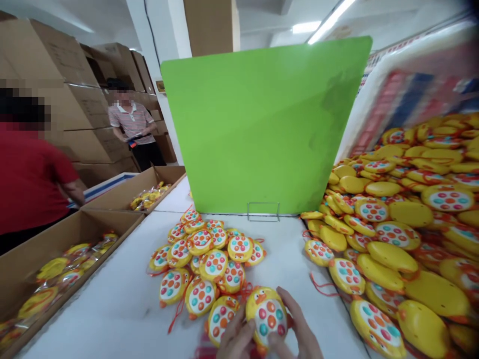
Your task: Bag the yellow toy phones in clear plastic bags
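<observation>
From here I count one left hand (236, 339), one right hand (300, 329), one held duck toy (266, 315), two toy heaps (215, 263), two open cartons (67, 234), one green board (262, 129), two other persons (131, 120).

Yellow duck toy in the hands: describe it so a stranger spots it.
Find the big green board, then the white tabletop below. Near the bottom, the yellow duck toy is the only one held between left hand and right hand.

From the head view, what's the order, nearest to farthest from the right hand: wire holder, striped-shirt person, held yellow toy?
1. Held yellow toy: against the right hand.
2. Wire holder: ahead, by the green board.
3. Striped-shirt person: far back, left.
</observation>
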{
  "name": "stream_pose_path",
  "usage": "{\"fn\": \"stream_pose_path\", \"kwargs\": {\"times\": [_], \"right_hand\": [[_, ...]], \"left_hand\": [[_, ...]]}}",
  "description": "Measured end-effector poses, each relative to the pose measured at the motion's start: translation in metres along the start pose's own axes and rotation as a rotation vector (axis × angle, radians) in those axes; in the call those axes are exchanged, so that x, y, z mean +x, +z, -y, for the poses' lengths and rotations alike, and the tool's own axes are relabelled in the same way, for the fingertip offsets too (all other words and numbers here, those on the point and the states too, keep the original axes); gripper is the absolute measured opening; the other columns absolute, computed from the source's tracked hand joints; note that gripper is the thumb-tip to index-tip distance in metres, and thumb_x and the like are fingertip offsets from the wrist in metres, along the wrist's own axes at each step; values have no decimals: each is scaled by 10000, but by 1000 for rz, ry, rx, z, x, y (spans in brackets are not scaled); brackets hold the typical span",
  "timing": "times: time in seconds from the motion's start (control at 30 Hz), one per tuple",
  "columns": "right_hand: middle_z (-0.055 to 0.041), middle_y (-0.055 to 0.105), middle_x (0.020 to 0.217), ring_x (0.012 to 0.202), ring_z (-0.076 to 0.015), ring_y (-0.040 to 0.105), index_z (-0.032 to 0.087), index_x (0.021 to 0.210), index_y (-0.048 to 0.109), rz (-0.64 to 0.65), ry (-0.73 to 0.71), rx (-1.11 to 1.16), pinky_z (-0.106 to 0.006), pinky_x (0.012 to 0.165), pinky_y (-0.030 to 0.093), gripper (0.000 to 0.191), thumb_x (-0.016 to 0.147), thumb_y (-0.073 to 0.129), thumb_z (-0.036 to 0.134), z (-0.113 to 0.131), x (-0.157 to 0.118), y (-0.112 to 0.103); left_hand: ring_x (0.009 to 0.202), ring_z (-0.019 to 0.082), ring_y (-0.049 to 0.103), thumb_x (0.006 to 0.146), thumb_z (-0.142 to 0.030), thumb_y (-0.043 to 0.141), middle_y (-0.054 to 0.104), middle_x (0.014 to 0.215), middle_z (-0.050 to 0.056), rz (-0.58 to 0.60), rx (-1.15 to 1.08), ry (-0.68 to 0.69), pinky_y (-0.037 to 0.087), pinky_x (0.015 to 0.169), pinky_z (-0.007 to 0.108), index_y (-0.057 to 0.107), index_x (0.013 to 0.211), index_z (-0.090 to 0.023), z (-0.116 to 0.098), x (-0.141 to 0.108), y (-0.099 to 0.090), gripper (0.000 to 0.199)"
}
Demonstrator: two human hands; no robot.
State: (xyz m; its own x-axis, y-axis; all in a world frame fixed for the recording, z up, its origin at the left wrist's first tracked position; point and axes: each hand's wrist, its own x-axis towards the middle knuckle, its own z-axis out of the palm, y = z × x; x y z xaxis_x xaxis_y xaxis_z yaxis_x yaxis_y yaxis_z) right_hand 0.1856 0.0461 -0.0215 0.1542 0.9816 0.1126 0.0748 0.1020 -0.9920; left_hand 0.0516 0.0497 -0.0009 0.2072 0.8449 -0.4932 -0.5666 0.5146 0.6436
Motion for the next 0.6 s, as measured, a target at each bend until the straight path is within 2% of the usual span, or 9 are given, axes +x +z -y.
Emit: {"fn": "stream_pose_path", "kwargs": {"times": [0.07, 0.1, 0.17, 0.23, 0.33, 0.4, 0.6], "right_hand": [[-120, 614, 1186, 1078, -277, 567, 187, 1180, 540, 9, 158, 178, -346, 852, 501, 521, 743, 623, 459, 10, -1, -4], [-113, 667, 1084, 985, -264, 615, 178, 1112, 580, 47, 193, 224, -321, 786, 525, 473, 747, 621, 476, 15, 0, -5], [-79, 718, 865, 778, -224, 658, 171, 949, 635, 136, 192, 254, -279, 663, 535, 370, 729, 650, 468, 25, 3, -5], [-41, 702, 729, 659, -188, 640, 177, 848, 631, 146, 174, 262, -249, 588, 518, 295, 720, 670, 440, 31, 2, -1], [-26, 688, 732, 680, -184, 632, 192, 842, 601, 92, 167, 325, -240, 597, 510, 286, 703, 687, 426, 35, -3, 9], [-33, 696, 765, 690, -187, 632, 197, 862, 602, 106, 182, 366, -240, 598, 507, 300, 705, 681, 440, 37, -8, 13], [-64, 710, 942, 902, -245, 634, 198, 941, 672, 116, 348, 490, -332, 810, 498, 422, 683, 671, 532, 36, -13, 9]], "left_hand": [[959, 311, 639, 540, -416, 809, 688, 1041, 112, 33, -55, -54, 518, 687, 351, 582, 1105, -213, -3, -9, -3, 642], [947, 310, 643, 545, -402, 810, 692, 1026, 114, 40, -55, -64, 518, 688, 354, 590, 1091, -205, -4, -12, -5, 621], [981, 308, 627, 526, -417, 816, 689, 1025, 119, 36, -44, -46, 509, 767, 368, 613, 1046, -186, -3, -16, -9, 604], [1029, 317, 598, 484, -464, 822, 675, 1046, 131, 55, 2, 9, 483, 850, 383, 613, 1045, -168, 0, -17, -10, 668], [1002, 335, 599, 374, -474, 857, 655, 1076, 147, 81, 169, 104, 484, 855, 393, 510, 1193, -152, 3, -19, -8, 946], [959, 325, 616, 361, -438, 867, 652, 1088, 142, 40, 286, 127, 495, 841, 384, 424, 1275, -157, 1, -22, -6, 1054], [1057, 319, 570, 498, -351, 789, 643, 1133, 115, -117, 408, 168, 474, 882, 359, 450, 1276, -176, -13, -36, -4, 867]]}}
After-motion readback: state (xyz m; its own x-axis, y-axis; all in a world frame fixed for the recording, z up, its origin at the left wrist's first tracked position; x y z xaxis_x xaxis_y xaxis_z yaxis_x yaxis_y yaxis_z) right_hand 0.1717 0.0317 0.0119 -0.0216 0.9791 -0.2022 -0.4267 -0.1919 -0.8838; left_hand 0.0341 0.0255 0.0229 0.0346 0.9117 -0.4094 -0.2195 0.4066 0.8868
